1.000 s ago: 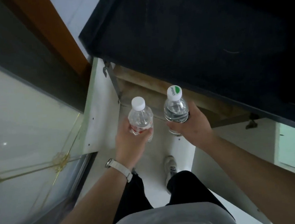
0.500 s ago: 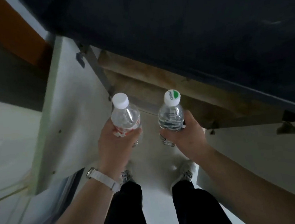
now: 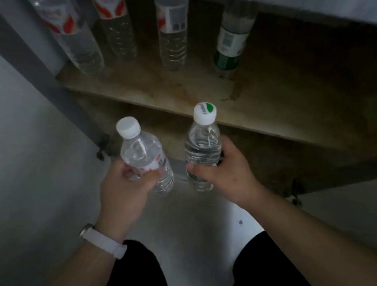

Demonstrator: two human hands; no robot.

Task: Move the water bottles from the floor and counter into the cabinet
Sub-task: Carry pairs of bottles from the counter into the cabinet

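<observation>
My left hand (image 3: pixel 124 189) grips a clear water bottle with a plain white cap and red label (image 3: pixel 141 151), held upright. My right hand (image 3: pixel 228 173) grips a second clear bottle with a white-and-green cap (image 3: pixel 202 141), also upright. Both bottles hover just in front of the open cabinet's wooden shelf (image 3: pixel 269 85). Several bottles stand at the back of that shelf: three with red-and-white labels (image 3: pixel 171 30) on the left and one with a green label (image 3: pixel 231 38) to the right. Their tops are cut off by the frame.
The open white cabinet door (image 3: pixel 22 134) stands to my left, with a hinge (image 3: pixel 102 145) at its inner edge. A second door panel (image 3: pixel 360 219) is at the lower right. My black-trousered legs (image 3: pixel 135 279) stand on the pale floor (image 3: pixel 190 222).
The view has dropped lower and nearer the cabinet, so the shelf and its bottles have come into sight. Both hands still hold their bottles in front of the opening.
</observation>
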